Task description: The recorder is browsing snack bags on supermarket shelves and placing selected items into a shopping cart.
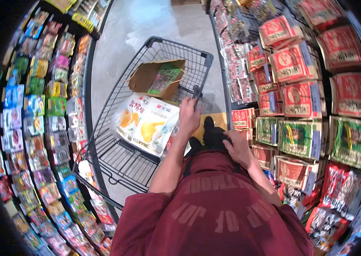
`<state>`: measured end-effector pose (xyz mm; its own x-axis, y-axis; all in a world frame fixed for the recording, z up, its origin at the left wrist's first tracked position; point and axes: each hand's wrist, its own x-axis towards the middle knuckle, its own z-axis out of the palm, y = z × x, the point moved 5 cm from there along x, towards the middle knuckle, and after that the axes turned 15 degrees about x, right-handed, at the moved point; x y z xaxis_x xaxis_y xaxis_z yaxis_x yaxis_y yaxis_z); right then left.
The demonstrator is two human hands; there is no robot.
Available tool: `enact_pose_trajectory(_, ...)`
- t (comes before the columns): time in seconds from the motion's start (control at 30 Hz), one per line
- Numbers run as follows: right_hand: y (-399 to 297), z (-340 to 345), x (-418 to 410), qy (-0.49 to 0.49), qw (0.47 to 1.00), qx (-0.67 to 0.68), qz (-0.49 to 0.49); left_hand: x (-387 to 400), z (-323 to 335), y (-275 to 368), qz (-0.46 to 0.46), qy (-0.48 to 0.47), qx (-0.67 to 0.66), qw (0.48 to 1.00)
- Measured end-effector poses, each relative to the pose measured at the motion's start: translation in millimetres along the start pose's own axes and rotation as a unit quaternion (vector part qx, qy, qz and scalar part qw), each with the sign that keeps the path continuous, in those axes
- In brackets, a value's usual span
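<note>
My left hand (190, 116) is closed on the side rim of a black wire shopping cart (208, 60). Beside my thigh, my right hand (238, 146) hangs with fingers loosely bent and thumb apart, holding nothing. In the cart, an opened cardboard box (140, 78) lies with a green-and-dark printed packet (165, 78) in it. Large white food bags (154, 124) with yellow-orange pictures lie nearer me, partly under clear plastic. My left forearm hides part of these bags and the cart's near side.
Shelves of small colourful snack packets (36, 105) line the left side. On the right hang red packets (299, 99) and green packets (299, 137), close to my right arm. A yellow sheet (217, 120) lies by my dark shoes (208, 123) on the grey floor (186, 19).
</note>
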<state>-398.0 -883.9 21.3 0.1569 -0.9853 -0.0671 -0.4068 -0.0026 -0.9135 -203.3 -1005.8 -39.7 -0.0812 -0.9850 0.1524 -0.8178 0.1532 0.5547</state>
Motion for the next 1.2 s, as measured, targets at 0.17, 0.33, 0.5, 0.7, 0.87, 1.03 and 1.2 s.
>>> enact_pose_trajectory(0.17, 9.3, -20.9, -21.5, 0.094, 0.995, -0.018, 0.002, -18.7, 15.5, 0.8, -0.026, -0.021, 0.026, 0.999)
enact_pose_trajectory(0.33, 11.4, -40.6, -56.8, 0.189, 0.981, -0.047, -0.019, -14.0, 15.8, 22.8, 0.044, 0.049, 0.114, 0.991)
enact_pose_trajectory(0.5, 20.0, -63.4, -114.1, 0.23, 0.972, -0.018, 0.034, -8.8, 41.8, 94.3, 0.121, 0.026, -0.009, 0.992)
enact_pose_trajectory(0.7, 35.0, -82.9, -213.1, 0.326, 0.938, -0.021, 0.114, -69.2, 67.2, 258.4, 0.194, -0.136, -0.191, 0.953)
enact_pose_trajectory(0.87, 49.5, -88.9, -297.4, 0.404, 0.903, -0.029, 0.147, -181.4, 88.4, 344.1, 0.277, -0.356, -0.32, 0.833)
enact_pose_trajectory(1.03, 56.5, -98.0, -367.2, 0.455, 0.854, -0.022, 0.252, -283.8, 96.4, 402.3, 0.421, -0.401, -0.297, 0.758)
enact_pose_trajectory(1.2, 83.1, -97.9, -432.2, 0.613, 0.745, 0.063, 0.256, -339.1, 150.4, 424.4, 0.419, -0.4, -0.264, 0.771)
